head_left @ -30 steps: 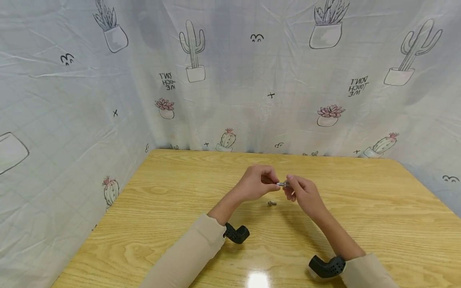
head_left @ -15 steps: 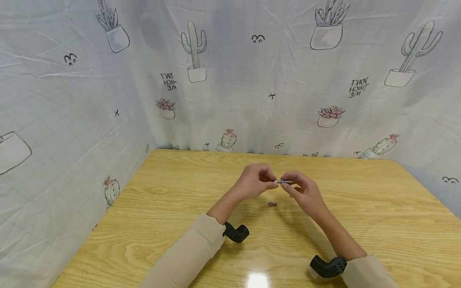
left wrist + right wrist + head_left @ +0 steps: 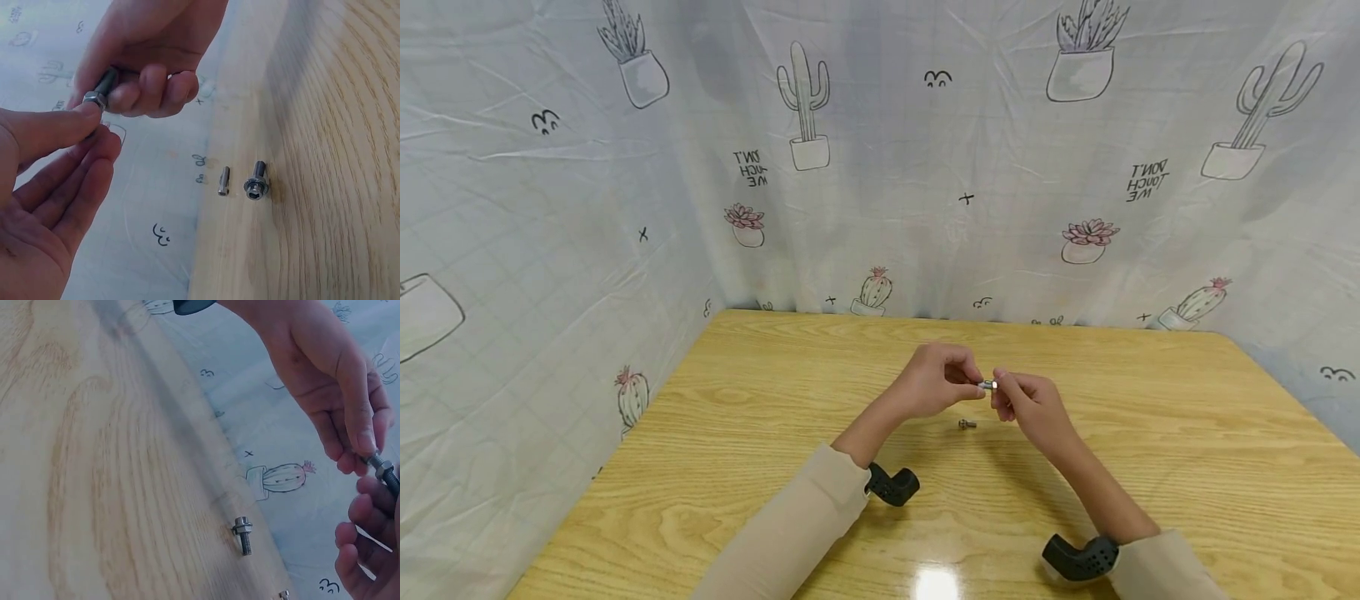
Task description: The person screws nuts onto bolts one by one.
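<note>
Pinching a threaded bolt [image 3: 107, 82] with left hand [image 3: 934, 385] and right hand [image 3: 1033, 406], one end each, above the desk [image 3: 775, 375]. Showing its nut [image 3: 95, 98] clearly in both wrist views, hardly in the head view. Revealing one loose bolt [image 3: 967, 424] on the desk in the head view; adding a thinner screw [image 3: 224, 181] beside it in the left wrist view, mostly cut off in the right one.

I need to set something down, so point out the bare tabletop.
Free: tabletop from left sleeve to left edge, and from right forearm to right edge. Crowded: around the left hand and right hand, where two bolts lie.
</note>
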Demonstrator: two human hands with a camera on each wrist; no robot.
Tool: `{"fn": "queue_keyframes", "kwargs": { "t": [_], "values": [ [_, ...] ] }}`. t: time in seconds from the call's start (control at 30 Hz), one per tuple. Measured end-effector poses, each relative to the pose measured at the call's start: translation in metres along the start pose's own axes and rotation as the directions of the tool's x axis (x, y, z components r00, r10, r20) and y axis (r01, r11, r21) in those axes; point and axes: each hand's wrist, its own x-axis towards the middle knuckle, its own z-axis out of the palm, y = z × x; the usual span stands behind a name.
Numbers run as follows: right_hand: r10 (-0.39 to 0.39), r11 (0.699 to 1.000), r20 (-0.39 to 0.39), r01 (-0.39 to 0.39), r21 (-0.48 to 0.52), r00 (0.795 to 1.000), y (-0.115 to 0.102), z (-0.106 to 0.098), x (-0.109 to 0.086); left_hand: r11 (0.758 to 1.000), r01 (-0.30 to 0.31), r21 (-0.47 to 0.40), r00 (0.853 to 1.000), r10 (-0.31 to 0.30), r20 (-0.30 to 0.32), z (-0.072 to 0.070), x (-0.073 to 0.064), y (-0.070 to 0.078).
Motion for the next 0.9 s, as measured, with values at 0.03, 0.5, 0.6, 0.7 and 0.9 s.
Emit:
{"fn": "queue_keyframes", "kwargs": {
  "t": [0.03,0.5,0.6,0.7,0.9],
  "values": [
    [0.004,1.0,-0.005,-0.004,-0.004,1.0,0.0,0.0,0.0,1.0,0.003,0.003,1.0,-0.003,-0.004,0.0,0.0,-0.001],
    [-0.121,0.993,0.016,0.121,-0.009,0.993,0.009,-0.003,-0.004,0.999,0.049,0.002,0.997,-0.049,-0.059,0.003,-0.003,-0.009],
    [-0.118,0.993,0.016,0.118,-0.002,0.993,0.01,-0.004,-0.006,0.999,0.037,0.004,0.998,-0.037,-0.055,0.005,-0.004,-0.009],
    [-0.109,0.994,0.02,0.108,0.006,0.994,0.011,-0.004,-0.008,1.0,0.012,0.001,0.999,-0.012,-0.042,0.008,-0.004,-0.009],
    [-0.033,0.999,0.016,0.033,-0.015,0.999,0.01,-0.002,-0.011,0.998,-0.054,0.016,0.998,0.055,-0.011,0.016,-0.006,-0.007]
  ]
}}
